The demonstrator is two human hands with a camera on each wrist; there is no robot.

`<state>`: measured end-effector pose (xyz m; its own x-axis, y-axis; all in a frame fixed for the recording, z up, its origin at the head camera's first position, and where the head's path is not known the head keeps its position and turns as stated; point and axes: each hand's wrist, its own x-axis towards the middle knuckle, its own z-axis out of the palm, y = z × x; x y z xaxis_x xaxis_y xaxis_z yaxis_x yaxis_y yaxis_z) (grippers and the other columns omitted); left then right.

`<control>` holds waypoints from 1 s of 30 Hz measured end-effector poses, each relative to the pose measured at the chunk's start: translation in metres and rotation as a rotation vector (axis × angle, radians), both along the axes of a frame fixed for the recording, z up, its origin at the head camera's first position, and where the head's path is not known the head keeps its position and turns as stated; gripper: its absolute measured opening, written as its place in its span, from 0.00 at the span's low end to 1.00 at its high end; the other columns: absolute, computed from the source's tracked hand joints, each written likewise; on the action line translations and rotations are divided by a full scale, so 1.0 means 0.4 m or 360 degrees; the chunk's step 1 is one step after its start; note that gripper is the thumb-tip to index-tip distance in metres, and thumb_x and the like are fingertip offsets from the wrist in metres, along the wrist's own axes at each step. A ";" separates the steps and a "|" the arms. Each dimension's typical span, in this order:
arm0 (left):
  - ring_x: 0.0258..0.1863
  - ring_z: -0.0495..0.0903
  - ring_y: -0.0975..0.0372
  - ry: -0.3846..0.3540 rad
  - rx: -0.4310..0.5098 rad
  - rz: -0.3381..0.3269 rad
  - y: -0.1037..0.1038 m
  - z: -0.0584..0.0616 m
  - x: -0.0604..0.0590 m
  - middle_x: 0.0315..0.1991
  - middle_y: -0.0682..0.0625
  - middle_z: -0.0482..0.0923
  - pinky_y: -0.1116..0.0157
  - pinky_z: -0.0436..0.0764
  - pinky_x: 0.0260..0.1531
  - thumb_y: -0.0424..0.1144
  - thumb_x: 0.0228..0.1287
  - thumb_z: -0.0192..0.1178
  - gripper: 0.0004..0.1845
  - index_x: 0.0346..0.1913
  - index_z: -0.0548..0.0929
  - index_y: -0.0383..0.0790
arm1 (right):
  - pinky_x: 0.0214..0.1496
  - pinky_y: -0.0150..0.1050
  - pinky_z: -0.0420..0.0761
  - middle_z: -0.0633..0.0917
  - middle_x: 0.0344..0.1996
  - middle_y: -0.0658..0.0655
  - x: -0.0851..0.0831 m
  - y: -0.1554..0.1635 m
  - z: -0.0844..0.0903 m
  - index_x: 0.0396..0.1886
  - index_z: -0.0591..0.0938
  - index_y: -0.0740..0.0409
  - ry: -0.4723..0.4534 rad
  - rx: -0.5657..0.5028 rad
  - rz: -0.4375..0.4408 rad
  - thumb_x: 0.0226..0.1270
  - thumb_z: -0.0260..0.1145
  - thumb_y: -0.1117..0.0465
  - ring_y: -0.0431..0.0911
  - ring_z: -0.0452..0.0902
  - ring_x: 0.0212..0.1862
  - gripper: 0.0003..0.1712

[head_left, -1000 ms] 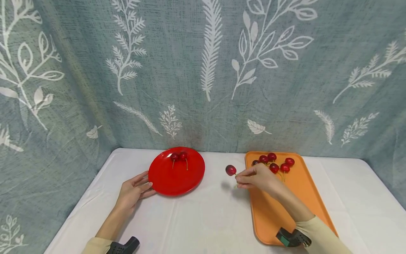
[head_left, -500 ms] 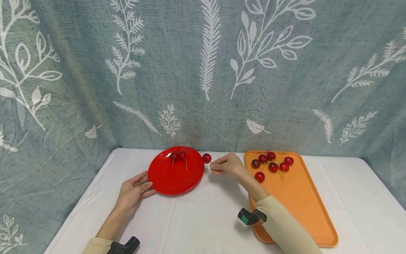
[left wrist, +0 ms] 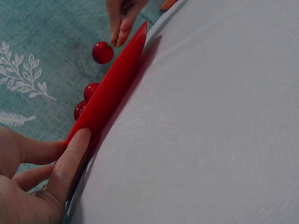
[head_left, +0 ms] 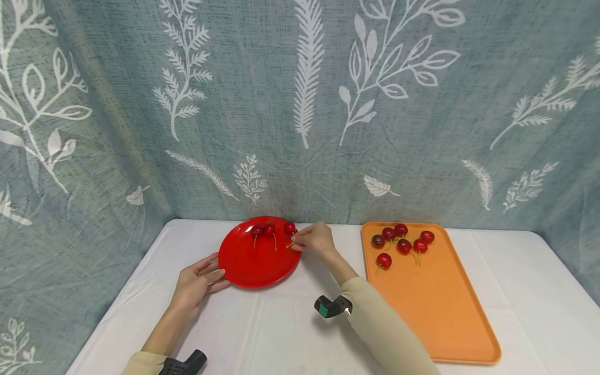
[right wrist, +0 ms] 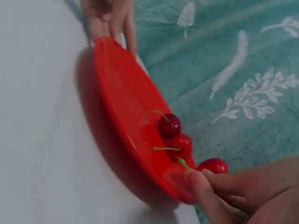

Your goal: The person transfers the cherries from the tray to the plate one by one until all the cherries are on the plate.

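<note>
Cherry pinched by its stem in right hand over far right rim of red plate, best lowered beside two cherries there, left hand flat-fingered against near left rim.

We see an orange tray on the white tablecloth, six cherries on it. Leaf-printed teal curtain behind.

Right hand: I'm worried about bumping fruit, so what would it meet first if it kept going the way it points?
Probably the two cherries on the red plate, left of the right hand and its held cherry.
</note>
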<state>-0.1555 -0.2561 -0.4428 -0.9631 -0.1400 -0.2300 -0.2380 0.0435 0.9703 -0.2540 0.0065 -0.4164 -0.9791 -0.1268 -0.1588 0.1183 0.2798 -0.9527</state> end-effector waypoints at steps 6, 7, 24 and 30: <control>0.38 0.87 0.63 -0.0004 0.0011 0.0013 0.000 -0.005 0.000 0.68 0.28 0.62 0.66 0.85 0.41 0.26 0.71 0.51 0.31 0.75 0.55 0.29 | 0.25 0.26 0.82 0.87 0.21 0.64 -0.001 -0.044 -0.012 0.29 0.87 0.74 0.0131 0.0145 -0.0120 0.61 0.68 0.71 0.48 0.86 0.24 0.07; 0.38 0.87 0.62 -0.0007 0.0021 0.0012 0.001 -0.007 0.000 0.68 0.28 0.62 0.66 0.85 0.41 0.26 0.71 0.51 0.31 0.75 0.55 0.29 | 0.23 0.26 0.81 0.87 0.20 0.63 0.000 -0.050 -0.013 0.28 0.87 0.73 0.0151 0.0189 -0.0144 0.61 0.68 0.71 0.47 0.86 0.23 0.07; 0.41 0.87 0.60 -0.0028 0.0010 0.0031 0.004 -0.005 0.002 0.68 0.29 0.62 0.65 0.85 0.41 0.26 0.71 0.52 0.32 0.74 0.56 0.30 | 0.21 0.27 0.81 0.86 0.16 0.58 0.010 -0.090 -0.013 0.24 0.88 0.70 0.0366 0.0498 -0.0145 0.57 0.69 0.72 0.45 0.84 0.20 0.05; 0.40 0.87 0.61 -0.0031 -0.0008 0.0038 0.000 -0.005 0.000 0.67 0.29 0.63 0.65 0.85 0.41 0.26 0.71 0.52 0.32 0.75 0.56 0.30 | 0.22 0.28 0.82 0.86 0.18 0.59 0.010 -0.082 -0.010 0.24 0.88 0.70 0.0315 0.0403 -0.0107 0.55 0.72 0.71 0.45 0.85 0.21 0.04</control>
